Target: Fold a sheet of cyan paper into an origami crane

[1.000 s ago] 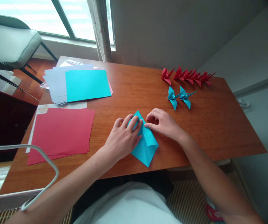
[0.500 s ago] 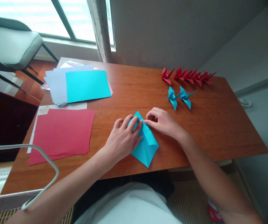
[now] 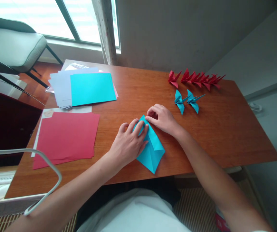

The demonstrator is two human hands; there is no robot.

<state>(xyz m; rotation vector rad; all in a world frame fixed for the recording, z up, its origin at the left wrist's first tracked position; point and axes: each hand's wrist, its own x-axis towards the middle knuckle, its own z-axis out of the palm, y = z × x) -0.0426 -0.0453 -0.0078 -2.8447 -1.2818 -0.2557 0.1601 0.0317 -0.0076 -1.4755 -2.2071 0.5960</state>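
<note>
A partly folded turquoise paper (image 3: 153,149) lies flat near the front edge of the wooden table (image 3: 225,129). My left hand (image 3: 128,141) rests on its left half with fingers stretched out, pressing it down. My right hand (image 3: 161,119) has its fingers curled, the fingertip pressing the fold at the paper's far tip. Two finished turquoise paper cranes (image 3: 186,100) sit beyond my right hand, and a row of several red paper cranes (image 3: 197,78) stands behind them.
A stack of red sheets (image 3: 68,137) lies at the left front. Behind it, a turquoise sheet (image 3: 92,88) tops pale lilac sheets (image 3: 60,85). A grey chair (image 3: 10,45) stands by the window at the far left. A white cable (image 3: 44,161) loops over the table's left front corner.
My right hand has slid along the fold toward the paper's far tip. My left hand stays pressing the paper. The view has shifted slightly.
</note>
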